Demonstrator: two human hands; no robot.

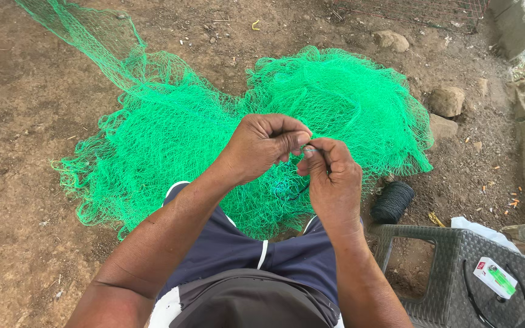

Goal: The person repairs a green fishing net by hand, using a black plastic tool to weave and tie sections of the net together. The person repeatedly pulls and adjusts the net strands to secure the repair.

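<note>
The green net (214, 121) looks light, limp and snag-prone. Above it, left hand (262, 146) and right hand (332, 182) each have their grip pinched together on a thin strand (308, 148); best held at single strands.

A dark twine spool (392, 201), grey woven stool (457, 255), and stones (446, 100) on dirt ground (25, 109)

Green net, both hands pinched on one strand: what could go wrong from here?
1. The left hand and right hand pinch a thin strand; it may slip.
2. The green net lies heaped on dirt; loose meshes could snag.
3. The dark twine spool sits on the ground and might roll away.
</note>
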